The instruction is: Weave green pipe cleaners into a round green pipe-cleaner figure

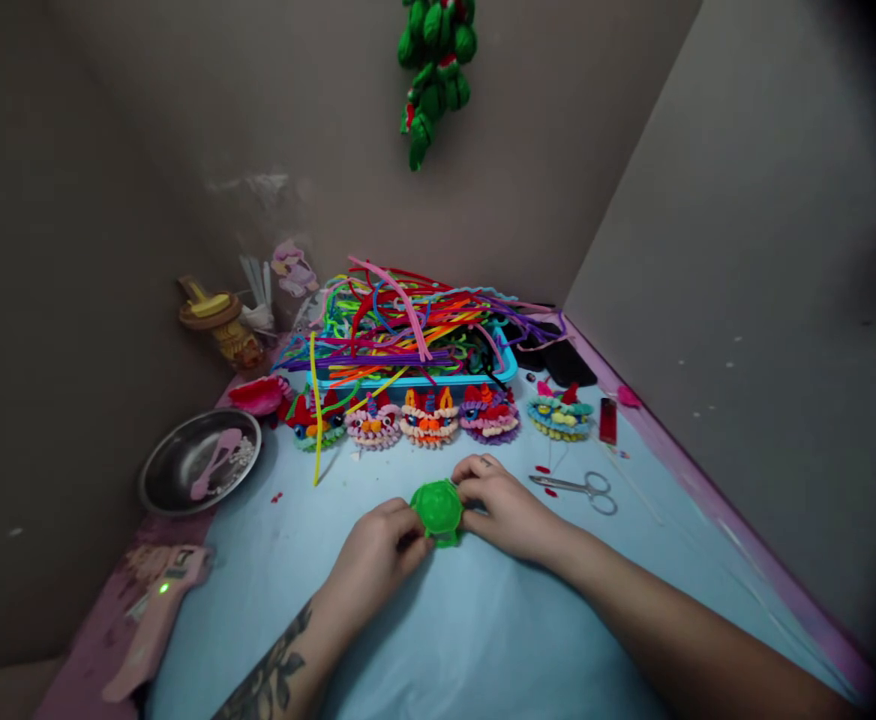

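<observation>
A small bright green dome-shaped piece [436, 508], rounded on top with little projections at its edge, sits on the light blue cloth [453, 630] between my hands. On its left side, my left hand [385, 545] pinches the rim with thumb and curled fingers. From the right, my right hand [502, 505] grips the opposite edge, fingers bent around it. Its underside is hidden. Beyond the hands stands a row of colourful fuzzy lion-like heads, among them an orange and cream one [429, 418] and a blue and yellow one [560, 413].
Scissors [577, 488] lie to the right near a red lighter [608, 421]. A blue tray [408, 380] at the back overflows with pipe cleaners. On the left are a metal bowl [168, 470] and a pink glue gun [157, 620] with a lit green light. A yellow pipe cleaner [316, 420] leans forward.
</observation>
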`<state>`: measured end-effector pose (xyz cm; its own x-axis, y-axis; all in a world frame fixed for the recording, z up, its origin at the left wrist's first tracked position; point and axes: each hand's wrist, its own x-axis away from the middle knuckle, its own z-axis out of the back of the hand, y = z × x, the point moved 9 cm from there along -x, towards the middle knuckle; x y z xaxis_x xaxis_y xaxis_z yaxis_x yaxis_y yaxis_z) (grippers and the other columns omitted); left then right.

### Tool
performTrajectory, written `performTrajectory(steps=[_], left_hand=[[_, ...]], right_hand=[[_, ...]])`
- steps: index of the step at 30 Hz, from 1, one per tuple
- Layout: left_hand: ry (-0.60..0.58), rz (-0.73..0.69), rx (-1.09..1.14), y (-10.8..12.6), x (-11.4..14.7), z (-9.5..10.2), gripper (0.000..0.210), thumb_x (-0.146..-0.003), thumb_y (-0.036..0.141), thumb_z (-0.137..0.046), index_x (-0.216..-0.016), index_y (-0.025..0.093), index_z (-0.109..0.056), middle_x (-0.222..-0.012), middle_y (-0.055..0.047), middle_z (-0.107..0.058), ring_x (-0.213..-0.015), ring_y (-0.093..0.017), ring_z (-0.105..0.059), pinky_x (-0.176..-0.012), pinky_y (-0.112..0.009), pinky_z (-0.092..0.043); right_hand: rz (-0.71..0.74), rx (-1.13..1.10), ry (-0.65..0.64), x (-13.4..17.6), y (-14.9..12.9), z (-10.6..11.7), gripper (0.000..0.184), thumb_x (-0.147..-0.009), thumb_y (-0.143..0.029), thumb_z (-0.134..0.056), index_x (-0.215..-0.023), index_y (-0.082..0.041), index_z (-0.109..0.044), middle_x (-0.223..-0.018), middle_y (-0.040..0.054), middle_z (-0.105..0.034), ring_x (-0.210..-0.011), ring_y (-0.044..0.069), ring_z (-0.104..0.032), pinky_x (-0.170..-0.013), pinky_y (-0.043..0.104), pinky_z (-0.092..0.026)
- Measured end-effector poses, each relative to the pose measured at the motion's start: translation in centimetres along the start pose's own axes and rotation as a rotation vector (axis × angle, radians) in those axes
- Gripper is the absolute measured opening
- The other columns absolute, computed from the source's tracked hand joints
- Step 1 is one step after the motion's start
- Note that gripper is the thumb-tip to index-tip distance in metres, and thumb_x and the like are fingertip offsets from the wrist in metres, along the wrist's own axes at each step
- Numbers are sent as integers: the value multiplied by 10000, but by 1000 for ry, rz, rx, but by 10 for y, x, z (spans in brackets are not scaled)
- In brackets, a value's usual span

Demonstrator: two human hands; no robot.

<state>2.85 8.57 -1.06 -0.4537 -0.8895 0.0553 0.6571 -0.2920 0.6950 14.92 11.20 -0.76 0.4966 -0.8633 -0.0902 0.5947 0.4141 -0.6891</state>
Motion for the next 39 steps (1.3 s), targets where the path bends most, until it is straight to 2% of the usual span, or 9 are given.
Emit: performTrajectory(steps=[4,7,12,17,20,23,26,28,39], left_hand=[[22,-2,-11,-3,-1,7,68,-766,186,-526,-748,178,-591,-780,-28,-545,-705,-134,-525,-634,-225,-385],[4,-14,-50,-6,-3,6,29,-724,215,-603,-735,189,-600,-792,-29,-558,-763,-157,-529,-667,-239,-387],[-3,-5,-14,-13,-4,6,58,-728,229,-615,-698,183,-599,-760,-22,-553,-715,-141,-525,-632,-231,-378],[7,4,3,-12,-3,11,40,-732,221,-601,-732,181,-602,-768,-23,-556,-723,-143,-527,-649,-234,-383],[0,16,-26,-11,-3,11,51,-719,232,-607,-733,183,-605,-766,-23,-560,-729,-150,-524,-646,-238,-381],[-9,28,-82,-10,-3,9,57,-711,244,-608,-714,187,-600,-746,-19,-560,-733,-156,-519,-634,-238,-373],[-16,16,-126,-7,-4,7,74,-723,255,-595,-688,190,-596,-717,-17,-566,-735,-160,-515,-635,-243,-364],[-11,8,-138,-6,-4,7,88,-731,260,-590,-678,190,-594,-706,-17,-573,-727,-160,-514,-635,-245,-360],[-21,-3,-89,-9,-2,6,95,-708,233,-628,-636,181,-597,-667,-9,-589,-721,-153,-523,-644,-240,-358]], right_hand=[[26,15,-64,-1,-1,0,145,-660,-148,-688,-782,-225,-665,-1003,39,-511,-1001,209,-435,-878,351,-380],[33,35,-55,-1,0,1,111,-674,-150,-682,-759,-218,-659,-991,40,-506,-985,206,-435,-868,351,-381],[35,42,-31,-2,2,0,62,-688,-173,-680,-714,-207,-635,-978,40,-504,-974,207,-435,-845,351,-381],[11,-7,14,1,1,11,183,-650,-123,-687,-793,-199,-602,-960,32,-504,-953,193,-441,-832,334,-381],[58,-15,14,3,-9,15,132,-658,-124,-682,-750,-196,-618,-903,21,-500,-909,175,-449,-813,312,-376],[132,66,-46,6,-21,5,68,-699,-171,-671,-742,-224,-670,-821,20,-519,-861,176,-448,-768,304,-361],[146,151,-77,7,-26,-9,47,-714,-217,-670,-755,-234,-686,-734,19,-532,-798,177,-450,-713,304,-345],[142,176,-60,7,-25,-15,22,-727,-234,-659,-731,-228,-680,-713,19,-535,-783,175,-455,-711,308,-338],[135,306,49,11,-25,-18,161,-808,-237,-553,-675,-202,-637,-692,27,-548,-766,167,-450,-697,311,-309]])
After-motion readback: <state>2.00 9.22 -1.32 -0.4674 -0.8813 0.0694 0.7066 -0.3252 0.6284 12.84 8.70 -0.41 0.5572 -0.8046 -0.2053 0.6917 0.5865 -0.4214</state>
